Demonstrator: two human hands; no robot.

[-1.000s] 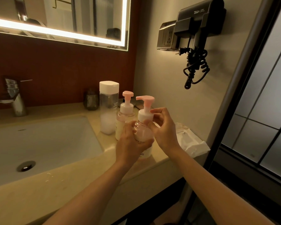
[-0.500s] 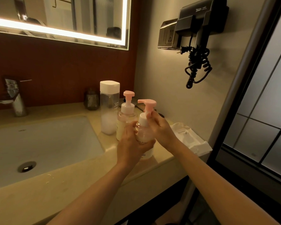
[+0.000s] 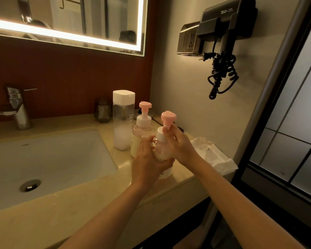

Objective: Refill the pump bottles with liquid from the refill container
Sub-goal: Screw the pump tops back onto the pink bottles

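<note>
Two pump bottles with pink heads stand on the beige counter [image 3: 90, 209] right of the sink. My left hand [image 3: 148, 160] grips the body of the near pump bottle [image 3: 162, 159], which rests on the counter. My right hand [image 3: 180, 142] holds its white collar and pump neck just under the pink head [image 3: 168, 116]. The second pump bottle [image 3: 142, 128], with yellowish liquid, stands just behind it. A tall clear refill container [image 3: 123, 119] with a white square cap stands left of that, part full of whitish liquid.
The white sink basin [image 3: 48, 159] with its drain lies to the left, a chrome tap [image 3: 18, 108] behind it. A dark glass cup [image 3: 103, 112] stands by the wall. White wrapped packets [image 3: 212, 157] lie at the counter's right end. A wall hairdryer [image 3: 224, 33] hangs above.
My right hand has turned on the pump collar and the pink head has rotated from pointing left toward facing the camera. My left hand keeps the bottle in place.
</note>
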